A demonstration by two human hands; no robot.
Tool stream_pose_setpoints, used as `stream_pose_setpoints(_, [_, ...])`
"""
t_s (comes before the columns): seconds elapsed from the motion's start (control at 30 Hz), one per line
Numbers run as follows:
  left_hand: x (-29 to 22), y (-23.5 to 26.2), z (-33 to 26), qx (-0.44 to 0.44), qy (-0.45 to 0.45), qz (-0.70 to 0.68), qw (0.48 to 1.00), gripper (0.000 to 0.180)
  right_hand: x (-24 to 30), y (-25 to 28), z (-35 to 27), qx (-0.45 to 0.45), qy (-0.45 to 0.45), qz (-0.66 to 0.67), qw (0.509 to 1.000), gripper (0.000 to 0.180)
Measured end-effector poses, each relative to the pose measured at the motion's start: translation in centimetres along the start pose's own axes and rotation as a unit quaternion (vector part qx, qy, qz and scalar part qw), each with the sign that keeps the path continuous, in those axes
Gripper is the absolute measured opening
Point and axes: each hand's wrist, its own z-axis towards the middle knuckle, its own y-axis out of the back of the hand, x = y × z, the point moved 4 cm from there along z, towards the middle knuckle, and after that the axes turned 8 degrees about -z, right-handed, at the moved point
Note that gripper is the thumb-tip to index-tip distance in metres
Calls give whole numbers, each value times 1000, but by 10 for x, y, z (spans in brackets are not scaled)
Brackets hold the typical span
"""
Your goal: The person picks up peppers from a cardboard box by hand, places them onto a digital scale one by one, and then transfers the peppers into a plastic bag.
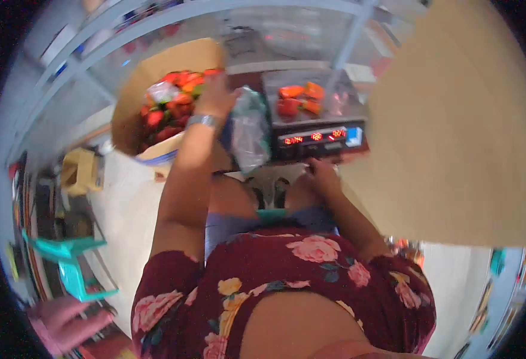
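Observation:
My left hand (216,99), with a watch (203,121) on its wrist, reaches over the right side of an open cardboard box (132,90). Red and orange peppers (182,99) fill the box, and motion blurs that hand's fingers. Beside it lies a clear plastic bag (251,134). To the right, a few orange and red peppers (299,99) rest on the tray of a digital scale (284,152) with a lit red display. My right hand (324,178) is by the scale's front edge, fingers curled; whatever they may hold is hidden.
A large brown cardboard sheet (454,137) covers the right side. Metal shelf rails (215,8) run along the back. At left are a small cardboard box (78,172), a green plastic stool (71,263) and a pink object (65,323). My legs are below the scale.

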Motion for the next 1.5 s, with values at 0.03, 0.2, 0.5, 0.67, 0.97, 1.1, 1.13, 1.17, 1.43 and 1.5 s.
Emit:
stream_pose_setpoints(0.03, [-3,4,3,26,1,8,1000,60,3,8,-2,-9,-1,-1,1000,23])
stream_pose_setpoints(0.2, [16,41,42,127,50,-42,990,45,-15,-9,7,-42,24,22,999,20])
stream_pose_setpoints(0.5, [306,81,80,236,135,-159,949,44,-24,-24,20,-96,83,34,991,15])
stream_pose_setpoints(0.67, [304,72,43,200,132,72,968,41,-29,-20,21,-47,26,3,999,12])
stream_pose_setpoints(0.97, [309,58,34,246,290,344,859,39,-35,-29,25,-63,30,37,997,6])
stream_pose_setpoints(1.1, [305,95,43,176,275,234,916,38,-43,-34,27,-84,69,15,994,6])
stream_pose_setpoints(1.13, [299,111,42,146,273,152,939,38,-37,-31,27,-86,71,19,994,6])
stream_pose_setpoints(1.17, [287,118,38,118,279,20,953,36,-31,-27,24,-84,57,2,995,6])
stream_pose_setpoints(1.43, [180,140,35,90,139,-519,839,29,-29,-21,17,-66,18,13,998,11])
stream_pose_setpoints(1.5, [152,139,37,71,113,-536,834,28,-28,-19,18,-81,75,9,994,13])
